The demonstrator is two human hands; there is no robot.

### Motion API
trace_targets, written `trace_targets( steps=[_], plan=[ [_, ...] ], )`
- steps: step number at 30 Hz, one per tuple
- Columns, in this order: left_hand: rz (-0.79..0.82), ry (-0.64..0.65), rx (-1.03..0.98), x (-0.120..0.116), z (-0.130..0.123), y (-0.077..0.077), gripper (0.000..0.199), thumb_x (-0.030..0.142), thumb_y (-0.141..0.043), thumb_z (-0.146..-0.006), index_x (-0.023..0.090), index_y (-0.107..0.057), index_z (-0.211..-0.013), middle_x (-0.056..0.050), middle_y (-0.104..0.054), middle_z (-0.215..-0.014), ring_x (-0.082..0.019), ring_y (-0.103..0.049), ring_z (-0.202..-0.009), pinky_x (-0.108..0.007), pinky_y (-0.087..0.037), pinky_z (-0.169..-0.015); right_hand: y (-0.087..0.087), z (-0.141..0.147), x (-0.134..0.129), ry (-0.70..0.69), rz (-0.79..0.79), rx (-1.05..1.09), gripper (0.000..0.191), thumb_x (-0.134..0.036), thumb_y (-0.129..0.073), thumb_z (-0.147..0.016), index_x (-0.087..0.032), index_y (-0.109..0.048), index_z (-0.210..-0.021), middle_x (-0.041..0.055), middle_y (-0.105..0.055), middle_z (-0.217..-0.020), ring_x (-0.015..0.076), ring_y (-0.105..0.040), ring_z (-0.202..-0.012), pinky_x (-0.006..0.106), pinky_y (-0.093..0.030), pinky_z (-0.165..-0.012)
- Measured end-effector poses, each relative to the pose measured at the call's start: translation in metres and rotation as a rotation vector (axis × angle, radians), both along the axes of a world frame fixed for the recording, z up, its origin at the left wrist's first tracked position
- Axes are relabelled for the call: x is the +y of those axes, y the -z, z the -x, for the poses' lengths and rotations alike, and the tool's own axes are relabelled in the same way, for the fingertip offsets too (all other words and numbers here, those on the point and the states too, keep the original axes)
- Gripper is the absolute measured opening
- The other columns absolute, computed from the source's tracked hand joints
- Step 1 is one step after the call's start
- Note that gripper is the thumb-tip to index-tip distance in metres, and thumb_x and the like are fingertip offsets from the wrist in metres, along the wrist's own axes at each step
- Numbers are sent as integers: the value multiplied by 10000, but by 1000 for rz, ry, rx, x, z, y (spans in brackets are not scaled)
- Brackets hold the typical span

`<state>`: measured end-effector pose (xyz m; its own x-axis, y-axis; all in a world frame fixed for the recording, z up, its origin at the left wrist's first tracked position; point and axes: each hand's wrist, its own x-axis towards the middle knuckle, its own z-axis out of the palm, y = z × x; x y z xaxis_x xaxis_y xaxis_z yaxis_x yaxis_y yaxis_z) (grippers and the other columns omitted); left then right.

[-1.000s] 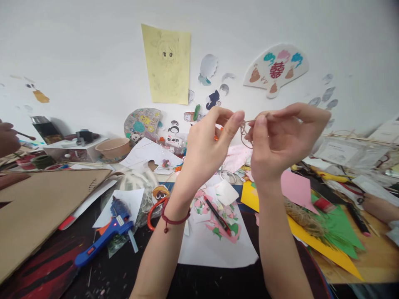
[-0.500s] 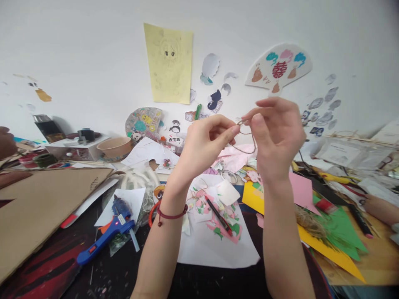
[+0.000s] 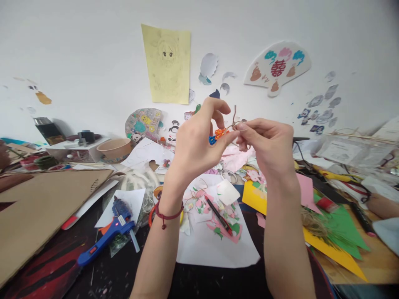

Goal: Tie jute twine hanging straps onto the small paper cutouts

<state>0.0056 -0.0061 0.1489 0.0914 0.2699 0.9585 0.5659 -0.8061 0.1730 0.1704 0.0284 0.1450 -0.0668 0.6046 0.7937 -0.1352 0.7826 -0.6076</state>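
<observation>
Raised in front of the wall, my left hand (image 3: 199, 137) has its thumb and fingers curled round a small orange and blue beaded-looking piece (image 3: 220, 133). Its index finger arches above, apart from the thumb. Thin brown twine (image 3: 235, 113) shows between my hands, crossed or knotted, with one end sticking up. Thumb and index finger of my right hand (image 3: 268, 139) pinch this twine close to the left thumb tip. The right hand's other fingers are curled, partly hidden. Below lies a white paper sheet (image 3: 218, 255) with pink and green scraps and a dark pen (image 3: 219, 216).
A blue glue gun (image 3: 109, 236) lies left, beside brown cardboard (image 3: 46, 207). Yellow paper (image 3: 254, 197), green paper (image 3: 346, 232) and a twine bundle (image 3: 313, 224) lie right. Another person's hand (image 3: 382, 205) is at the right edge; a bowl (image 3: 114, 148) stands behind.
The twine loop between my hands is no longer seen; a short end now points up. My left hand has turned, revealing the orange and blue piece. My right hand has closed into a pinch.
</observation>
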Motion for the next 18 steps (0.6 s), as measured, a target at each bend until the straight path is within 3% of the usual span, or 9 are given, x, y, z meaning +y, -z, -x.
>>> trace_targets(
  steps=[5, 7, 13, 18],
  plan=[
    [-141, -203, 145, 4, -2, 2, 67, 278, -606, -958, 236, -637, -1001, -39, -679, -914, -170, -611, -789, -310, -465, -723, 0, 6, -2, -13, 4, -14, 156, -368, -840, -774, -229, -779, -737, -17, -635, -548, 105, -553, -458, 267, -476, -436],
    [-174, -227, 168, 8, -2, 4, 89, 232, -570, -974, 230, -659, -967, -37, -681, -893, -169, -615, -811, -310, -467, -738, 0, 8, -2, -22, -5, -33, 163, -380, -839, -773, -237, -775, -728, -20, -627, -546, 104, -546, -454, 267, -465, -428],
    [-209, -50, 5, 14, 1, 6, 117, 246, -617, -969, 237, -684, -874, -6, -728, -833, -134, -644, -776, -287, -486, -690, 1, 4, 0, -77, -5, -18, 160, -372, -830, -788, -218, -786, -775, -19, -646, -568, 92, -549, -466, 250, -467, -434],
    [-47, 72, -185, 19, 2, 5, 99, 299, -648, -951, 224, -686, -900, -20, -758, -894, -130, -671, -805, -265, -510, -674, 1, 1, 1, -32, 3, -57, 175, -385, -825, -792, -215, -793, -821, -8, -680, -611, 93, -565, -483, 248, -487, -452]
  ],
)
